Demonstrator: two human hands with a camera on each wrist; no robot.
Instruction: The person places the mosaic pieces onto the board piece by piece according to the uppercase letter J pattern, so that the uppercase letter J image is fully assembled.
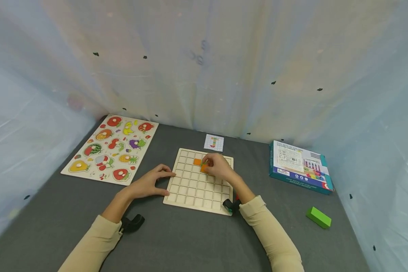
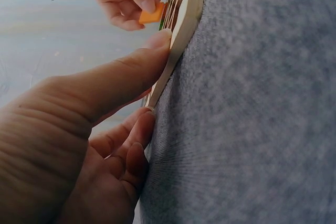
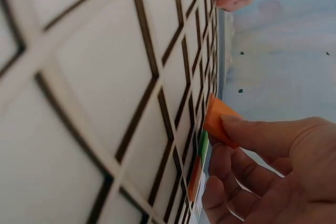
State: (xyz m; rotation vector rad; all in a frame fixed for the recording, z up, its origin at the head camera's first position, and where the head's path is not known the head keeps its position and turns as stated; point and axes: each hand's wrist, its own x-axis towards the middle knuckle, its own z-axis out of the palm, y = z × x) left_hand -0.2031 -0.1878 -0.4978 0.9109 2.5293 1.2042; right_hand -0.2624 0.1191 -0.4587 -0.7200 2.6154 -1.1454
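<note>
A wooden grid board (image 1: 190, 190) lies on the dark cloth. Its left edge is touched by my left hand (image 1: 149, 183), thumb and fingertips spread along the side. Over the upper part of the grid, my right hand (image 1: 217, 166) pinches an orange tile (image 3: 220, 121) between thumb and fingers. That tile stands tilted, at or just above the grid surface; exact contact cannot be told. Another orange tile (image 1: 197, 162) sits in the grid, with a green piece (image 3: 203, 142) beside it, mostly hidden by the right hand in the head view.
A small pattern card (image 1: 213, 142) lies behind the board. To the left is a fruit puzzle board (image 1: 112, 151). At the right are a teal-edged box (image 1: 299, 166) and a green block (image 1: 319, 217). A bit of red (image 1: 237, 197) shows by the right wrist. A plastic sheet hangs behind.
</note>
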